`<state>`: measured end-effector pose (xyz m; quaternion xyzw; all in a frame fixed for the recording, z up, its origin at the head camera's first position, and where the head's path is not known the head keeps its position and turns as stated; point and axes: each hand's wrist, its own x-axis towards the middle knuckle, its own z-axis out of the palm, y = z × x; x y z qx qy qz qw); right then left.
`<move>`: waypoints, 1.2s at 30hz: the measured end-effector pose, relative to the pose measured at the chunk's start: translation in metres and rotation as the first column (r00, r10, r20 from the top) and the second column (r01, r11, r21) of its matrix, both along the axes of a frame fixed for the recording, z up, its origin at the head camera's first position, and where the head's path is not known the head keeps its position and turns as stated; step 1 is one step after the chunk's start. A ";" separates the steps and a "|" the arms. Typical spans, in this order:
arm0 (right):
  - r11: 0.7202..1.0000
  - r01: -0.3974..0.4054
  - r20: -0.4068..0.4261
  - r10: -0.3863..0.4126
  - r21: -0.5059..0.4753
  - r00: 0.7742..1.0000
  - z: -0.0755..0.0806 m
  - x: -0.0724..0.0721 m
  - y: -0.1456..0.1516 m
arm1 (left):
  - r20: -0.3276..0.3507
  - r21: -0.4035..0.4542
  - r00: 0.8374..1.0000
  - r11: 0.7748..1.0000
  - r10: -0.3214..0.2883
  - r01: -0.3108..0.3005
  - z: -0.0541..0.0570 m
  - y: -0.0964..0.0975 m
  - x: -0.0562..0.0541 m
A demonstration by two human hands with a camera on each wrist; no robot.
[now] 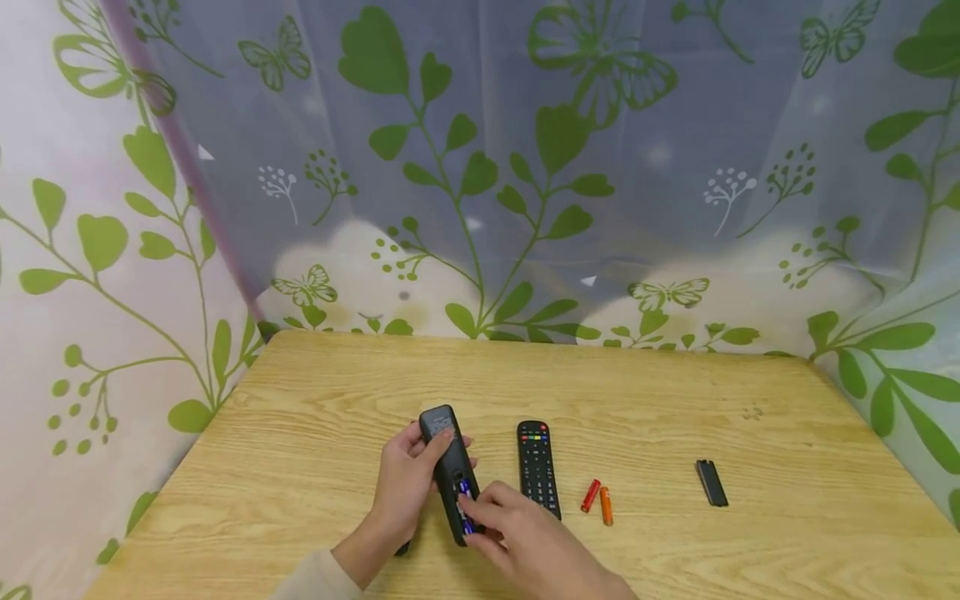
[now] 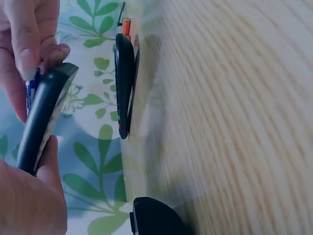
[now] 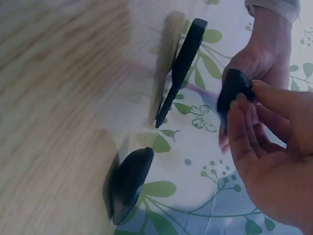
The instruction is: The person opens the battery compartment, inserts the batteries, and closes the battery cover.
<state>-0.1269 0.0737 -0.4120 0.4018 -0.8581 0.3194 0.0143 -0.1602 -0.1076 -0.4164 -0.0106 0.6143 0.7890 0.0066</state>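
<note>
My left hand [image 1: 401, 479] grips a black remote control [image 1: 442, 437] with its back turned up, the thumb lying along the back. The battery compartment is uncovered, and a blue battery [image 2: 32, 90] shows in it, partly hidden by fingers. At the compartment my right hand [image 1: 536, 533] pinches the battery, its fingertips also touching the remote's lower end. In the right wrist view, the fingers of my right hand [image 3: 271, 147] hide most of the remote control [image 3: 232, 88]. Whether the battery is fully seated I cannot tell.
A second black remote [image 1: 536, 458] lies buttons up beside my right hand. Right of it are a red battery [image 1: 591, 495] and an orange battery [image 1: 607, 506]. A black battery cover [image 1: 712, 483] lies farther right. Another long black object [image 3: 183, 63] lies beneath my left wrist.
</note>
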 end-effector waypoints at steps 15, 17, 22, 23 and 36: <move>0.910 0.310 0.627 -0.074 -0.276 0.776 -0.008 -0.010 0.001 | 0.001 0.050 1.000 0.999 0.003 -0.003 0.006 0.000 0.002; 0.891 0.336 0.727 -0.010 -0.305 0.686 -0.010 -0.013 0.001 | -0.012 0.058 1.000 0.998 0.006 -0.005 0.009 0.000 0.003; 0.849 0.384 0.826 0.103 -0.363 0.554 -0.014 -0.016 0.000 | -0.035 0.077 0.999 0.997 0.008 -0.005 0.012 0.001 0.003; 0.844 0.391 0.833 0.110 -0.366 0.542 -0.015 -0.017 0.000 | -0.041 0.077 0.999 0.997 0.010 -0.007 0.012 0.002 0.003; 0.825 0.415 0.849 0.139 -0.383 0.509 -0.016 -0.014 -0.001 | -0.030 0.057 0.999 0.998 0.020 -0.019 0.006 0.002 0.003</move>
